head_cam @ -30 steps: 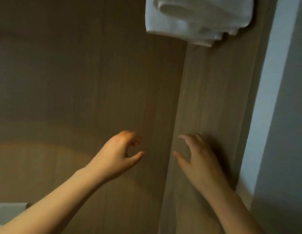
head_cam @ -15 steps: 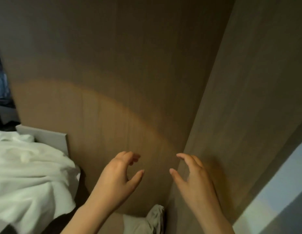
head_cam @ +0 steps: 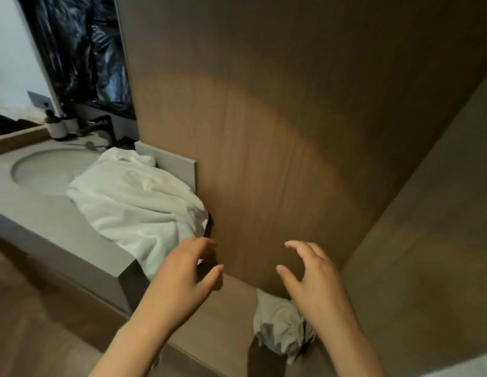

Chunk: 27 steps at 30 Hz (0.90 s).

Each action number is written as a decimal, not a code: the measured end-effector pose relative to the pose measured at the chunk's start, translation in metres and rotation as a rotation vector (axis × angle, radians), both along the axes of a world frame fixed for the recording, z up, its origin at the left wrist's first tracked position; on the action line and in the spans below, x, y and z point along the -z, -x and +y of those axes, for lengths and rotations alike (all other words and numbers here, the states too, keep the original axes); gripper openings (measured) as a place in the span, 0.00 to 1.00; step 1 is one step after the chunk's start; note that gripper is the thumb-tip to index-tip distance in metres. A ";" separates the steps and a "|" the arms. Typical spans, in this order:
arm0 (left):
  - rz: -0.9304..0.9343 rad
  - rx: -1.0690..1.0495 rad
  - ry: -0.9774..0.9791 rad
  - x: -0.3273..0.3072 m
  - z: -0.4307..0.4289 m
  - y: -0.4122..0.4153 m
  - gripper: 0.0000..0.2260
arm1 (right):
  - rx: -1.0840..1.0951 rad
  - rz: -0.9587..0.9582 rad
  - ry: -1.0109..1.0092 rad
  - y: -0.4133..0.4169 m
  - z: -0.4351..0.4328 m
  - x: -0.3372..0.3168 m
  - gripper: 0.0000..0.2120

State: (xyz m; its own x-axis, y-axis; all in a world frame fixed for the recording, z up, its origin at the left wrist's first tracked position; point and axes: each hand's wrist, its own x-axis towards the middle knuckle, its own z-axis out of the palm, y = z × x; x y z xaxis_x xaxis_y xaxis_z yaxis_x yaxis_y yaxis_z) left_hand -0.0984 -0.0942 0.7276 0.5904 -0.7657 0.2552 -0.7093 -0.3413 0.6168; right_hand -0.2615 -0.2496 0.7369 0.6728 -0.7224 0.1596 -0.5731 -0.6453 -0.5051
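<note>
My left hand (head_cam: 179, 278) and my right hand (head_cam: 315, 281) hover side by side in front of a brown wood-grain wall panel (head_cam: 264, 159), fingers loosely curled, both holding nothing. A crumpled white towel (head_cam: 136, 202) lies on the grey vanity counter (head_cam: 46, 221) to the left of my left hand, its edge hanging over the counter's right end. A smaller crumpled pale cloth (head_cam: 280, 327) lies on a low ledge below my right hand.
A round sink basin (head_cam: 46, 170) is set in the counter at left. Two small white cups (head_cam: 61, 126) and a dark tap stand behind it, under a mirror (head_cam: 82, 50). A second wood panel (head_cam: 427, 240) closes the right side. Wood floor shows at bottom left.
The view has swung down and left from the folded towel up high. The counter, sink and crumpled towel have come into sight. Both hands keep the same empty, curled pose.
</note>
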 end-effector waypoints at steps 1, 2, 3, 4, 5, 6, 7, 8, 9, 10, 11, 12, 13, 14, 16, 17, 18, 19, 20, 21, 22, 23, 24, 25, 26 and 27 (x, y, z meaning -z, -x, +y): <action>0.007 -0.014 -0.011 0.002 0.012 -0.008 0.16 | -0.016 0.015 0.000 -0.009 0.007 0.002 0.20; 0.011 -0.028 -0.023 0.003 0.026 -0.017 0.17 | -0.030 0.029 -0.003 -0.020 0.016 0.005 0.21; 0.016 -0.045 -0.035 0.005 0.040 -0.027 0.17 | -0.041 0.044 -0.013 -0.030 0.025 0.008 0.21; 0.020 -0.065 -0.043 0.007 0.054 -0.037 0.18 | -0.052 0.058 -0.025 -0.041 0.035 0.010 0.21; 0.022 -0.087 -0.051 0.008 0.067 -0.046 0.18 | -0.065 0.073 -0.028 -0.052 0.046 0.013 0.21; 0.020 -0.106 -0.059 0.010 0.081 -0.056 0.18 | -0.079 0.086 -0.023 -0.063 0.056 0.015 0.22; 0.017 -0.120 -0.067 0.011 0.093 -0.066 0.19 | -0.094 0.097 -0.018 -0.073 0.065 0.018 0.22; 0.018 -0.128 -0.074 0.012 0.104 -0.075 0.20 | -0.107 0.107 -0.019 -0.084 0.074 0.021 0.23; 0.021 -0.134 -0.080 0.014 0.116 -0.084 0.21 | -0.120 0.117 -0.027 -0.094 0.084 0.023 0.24; 0.023 -0.142 -0.085 0.017 0.126 -0.092 0.21 | -0.133 0.129 -0.034 -0.103 0.093 0.026 0.24; 0.023 -0.152 -0.093 0.019 0.136 -0.100 0.22 | -0.146 0.145 -0.038 -0.112 0.102 0.028 0.25; 0.025 -0.162 -0.101 0.022 0.145 -0.107 0.22 | -0.159 0.159 -0.041 -0.120 0.109 0.031 0.25; 0.035 -0.173 -0.105 0.024 0.153 -0.114 0.22 | -0.172 0.171 -0.048 -0.128 0.114 0.032 0.25; 0.049 -0.183 -0.108 0.026 0.159 -0.120 0.22 | -0.184 0.183 -0.056 -0.136 0.119 0.034 0.25; 0.075 -0.195 -0.115 0.030 0.170 -0.134 0.21 | -0.204 0.202 -0.065 -0.152 0.125 0.034 0.25; 0.083 -0.198 -0.120 0.032 0.173 -0.140 0.21 | -0.214 0.208 -0.066 -0.160 0.126 0.034 0.25; 0.092 -0.202 -0.122 0.033 0.175 -0.148 0.21 | -0.221 0.213 -0.069 -0.169 0.126 0.035 0.24; 0.103 -0.207 -0.123 0.035 0.177 -0.156 0.21 | -0.226 0.214 -0.076 -0.178 0.126 0.036 0.24; 0.110 -0.214 -0.126 0.037 0.177 -0.165 0.21 | -0.231 0.214 -0.087 -0.188 0.125 0.038 0.24; 0.114 -0.218 -0.130 0.038 0.177 -0.174 0.21 | -0.234 0.213 -0.104 -0.197 0.124 0.039 0.25; 0.119 -0.224 -0.134 0.040 0.176 -0.184 0.21 | -0.236 0.214 -0.123 -0.207 0.123 0.041 0.25; 0.121 -0.229 -0.136 0.042 0.174 -0.196 0.22 | -0.241 0.214 -0.135 -0.219 0.119 0.045 0.25; 0.118 -0.229 -0.140 0.043 0.172 -0.205 0.21 | -0.246 0.217 -0.143 -0.228 0.116 0.047 0.25; 0.113 -0.227 -0.145 0.043 0.170 -0.214 0.21 | -0.249 0.218 -0.152 -0.236 0.112 0.048 0.25; 0.108 -0.225 -0.150 0.044 0.165 -0.226 0.21 | -0.251 0.215 -0.161 -0.248 0.106 0.051 0.24; 0.106 -0.220 -0.155 0.044 0.159 -0.238 0.20 | -0.251 0.213 -0.163 -0.260 0.099 0.053 0.24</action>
